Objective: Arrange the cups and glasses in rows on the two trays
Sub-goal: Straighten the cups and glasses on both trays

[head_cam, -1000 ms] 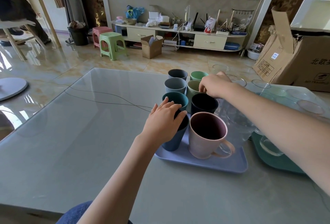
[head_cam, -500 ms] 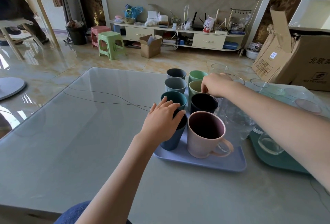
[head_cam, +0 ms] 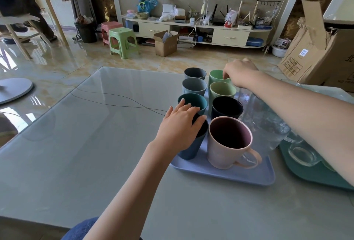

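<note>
A lavender plastic tray (head_cam: 220,174) at the grey glass table's (head_cam: 80,153) right edge holds two rows of cups. Left hand (head_cam: 180,124), grip spread, rests on the dark-blue cup (head_cam: 188,150); right hand (head_cam: 240,74) pinches the far green cup's (head_cam: 215,76) rim. Step: straightening rows; next, probably nudge it into line.

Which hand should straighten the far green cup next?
Probably the right hand: its fingertips are already at the far green cup rim. The left hand rests on the near dark blue cup.

Cups (head_cam: 194,87) on left tray (head_cam: 220,174) — glasses (head_cam: 268,124) rightward
</note>
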`<action>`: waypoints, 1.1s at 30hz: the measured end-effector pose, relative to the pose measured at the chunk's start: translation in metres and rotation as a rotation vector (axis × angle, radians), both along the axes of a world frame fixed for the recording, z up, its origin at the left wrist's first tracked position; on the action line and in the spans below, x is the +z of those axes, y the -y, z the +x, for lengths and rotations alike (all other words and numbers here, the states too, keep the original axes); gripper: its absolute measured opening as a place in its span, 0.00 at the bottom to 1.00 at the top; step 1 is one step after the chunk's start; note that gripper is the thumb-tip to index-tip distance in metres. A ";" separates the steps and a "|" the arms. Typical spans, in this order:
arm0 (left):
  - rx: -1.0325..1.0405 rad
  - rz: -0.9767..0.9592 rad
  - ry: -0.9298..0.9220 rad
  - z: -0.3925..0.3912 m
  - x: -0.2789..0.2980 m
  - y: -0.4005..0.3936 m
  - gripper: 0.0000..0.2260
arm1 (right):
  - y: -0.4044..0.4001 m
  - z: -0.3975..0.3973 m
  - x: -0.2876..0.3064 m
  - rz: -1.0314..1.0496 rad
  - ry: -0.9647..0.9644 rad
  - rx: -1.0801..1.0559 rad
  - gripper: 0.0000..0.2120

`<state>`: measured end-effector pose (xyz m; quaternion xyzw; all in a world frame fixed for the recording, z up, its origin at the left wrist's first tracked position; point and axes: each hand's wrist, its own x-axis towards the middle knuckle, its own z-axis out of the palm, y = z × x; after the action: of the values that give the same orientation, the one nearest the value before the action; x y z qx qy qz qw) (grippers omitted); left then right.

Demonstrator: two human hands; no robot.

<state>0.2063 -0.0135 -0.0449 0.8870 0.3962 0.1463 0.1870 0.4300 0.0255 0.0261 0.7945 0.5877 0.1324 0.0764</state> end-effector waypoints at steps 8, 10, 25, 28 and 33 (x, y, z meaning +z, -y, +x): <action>0.000 0.000 -0.002 -0.001 0.000 -0.006 0.21 | -0.023 0.010 -0.009 -0.090 0.141 0.027 0.17; 0.002 0.001 -0.002 0.000 0.000 -0.006 0.21 | -0.025 0.013 -0.011 -0.084 0.136 0.034 0.16; 0.006 0.001 -0.002 0.000 0.000 -0.004 0.22 | -0.040 -0.001 -0.010 0.042 -0.017 0.112 0.26; 0.007 0.001 -0.002 -0.001 0.000 -0.004 0.22 | -0.050 -0.016 -0.013 -0.045 -0.067 0.162 0.24; 0.005 -0.001 0.010 0.000 0.000 -0.005 0.22 | -0.057 -0.024 -0.019 -0.057 0.078 0.209 0.13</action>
<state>0.2058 -0.0088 -0.0450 0.8851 0.3975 0.1512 0.1891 0.4064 0.0828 0.0076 0.7205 0.6676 0.1537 0.1076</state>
